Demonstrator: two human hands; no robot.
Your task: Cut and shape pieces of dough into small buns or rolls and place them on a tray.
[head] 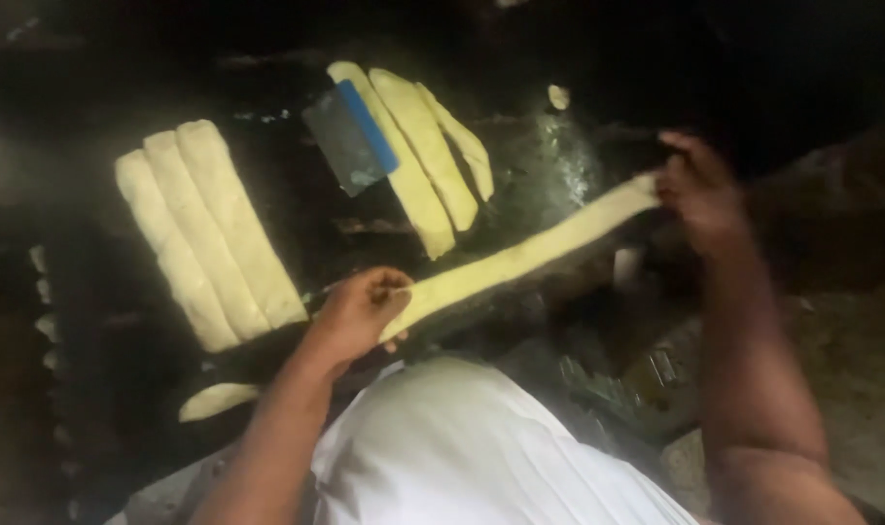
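A long pale strip of dough point(530, 255) is stretched between my two hands above a dark work surface point(297, 194). My left hand point(360, 313) pinches its near end. My right hand point(700, 190) grips its far end, higher and to the right. The strip hangs slightly slack and slants across the surface.
Three dough strips point(209, 233) lie side by side at the left. Three more strips point(423, 146) lie at the top centre, with a scraper point(350, 136) with a blue handle edge resting beside them. A short dough piece point(217, 401) lies near the front. My white garment point(462, 447) fills the bottom.
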